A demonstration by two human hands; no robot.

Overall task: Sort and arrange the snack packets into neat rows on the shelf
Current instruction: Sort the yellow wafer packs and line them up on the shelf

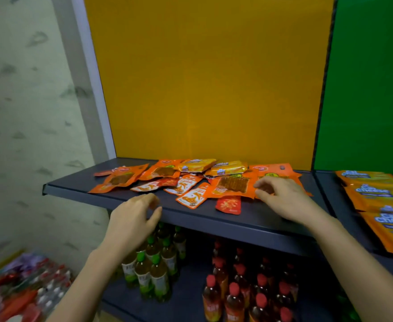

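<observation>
— What's on the left?
— The left hand (135,214) hovers at the front edge of the dark shelf (74,184), fingers loosely curled, holding nothing.
— And the snack packets (186,183)?
— They lie in a loose, overlapping heap mid-shelf. There are large orange packets (121,178) with windows showing brown strips, small white-and-orange sachets (192,197) in front, two yellow packets (196,165) behind, and one red sachet (229,204) nearest the edge.
— The right hand (281,198)?
— Its fingers are bent over the heap's right end; I cannot tell whether it pinches a packet.
</observation>
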